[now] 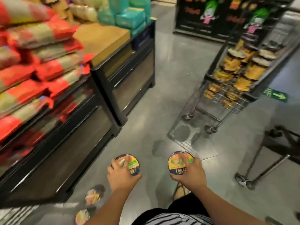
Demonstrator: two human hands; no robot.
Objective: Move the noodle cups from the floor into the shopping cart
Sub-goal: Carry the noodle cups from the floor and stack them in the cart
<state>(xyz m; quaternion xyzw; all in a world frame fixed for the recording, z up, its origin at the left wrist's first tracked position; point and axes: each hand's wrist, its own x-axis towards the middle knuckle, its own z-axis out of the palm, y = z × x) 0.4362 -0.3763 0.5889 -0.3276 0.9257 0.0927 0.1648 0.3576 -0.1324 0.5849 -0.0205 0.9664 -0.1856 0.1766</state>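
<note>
1. Two floor cups (95,194) (82,216) lie blurred on the grey floor (170,70), beside the base of the black display stand (126,82) and just left of the person's left forearm.
2. The left hand (121,174) grasps the left cup (134,166) from above, fingers curled over its lid rim.
3. The right hand (189,172) clasps the right cup (174,163) the same way; the two held noodle cups are side by side but apart.
4. Ahead and to the right stands the shopping cart (208,73), with stacked cups (253,69) filling its basket and more on its lower rack.
5. Red-and-tan sacks (40,51) are piled on the stand's near end; teal packs (129,18) sit at its far end.
6. A green arrow sticker (276,95) lies on the floor right of the cart.
</note>
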